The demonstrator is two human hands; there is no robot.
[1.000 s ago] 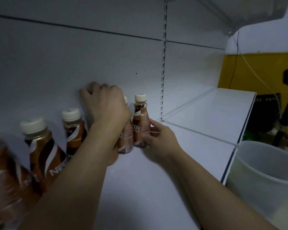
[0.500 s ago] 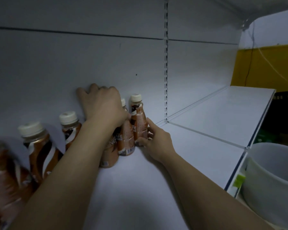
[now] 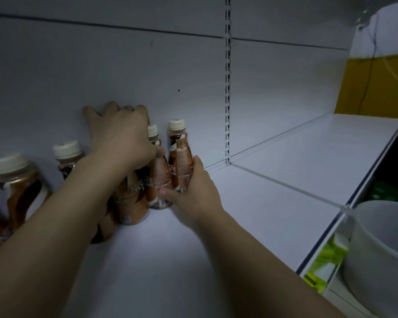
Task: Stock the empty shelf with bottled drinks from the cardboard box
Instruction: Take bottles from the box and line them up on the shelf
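A row of brown coffee bottles with cream caps stands upright along the back wall of the white shelf point(image 3: 161, 260). At the far left one bottle point(image 3: 21, 187) shows dark liquid behind its swirled label, and the next bottle point(image 3: 67, 157) stands just beside it, partly hidden by the forearm. Three more crowd together in the middle: a front bottle point(image 3: 131, 203) with pale lettering on its label, a middle bottle point(image 3: 159, 187) touching it, and the rightmost bottle point(image 3: 179, 161), whose cap rises clear of the hands. All look full and capped. At the lower right, off the shelf edge, sits a large pale tub point(image 3: 381, 249); whether it holds anything I cannot tell. Something bright green point(image 3: 324, 265) shows below the shelf edge, too blurred to name.

The left hand point(image 3: 122, 131) reaches in from the lower left, palm down over the cluster, fingers spread and touching the back wall, the thumb pressed against the middle bottle's neck; it drapes over the bottles rather than closing round one. The right hand point(image 3: 193, 191) comes from the lower right and grasps the rightmost bottle, thumb across its foot, fingers curled round its far side.
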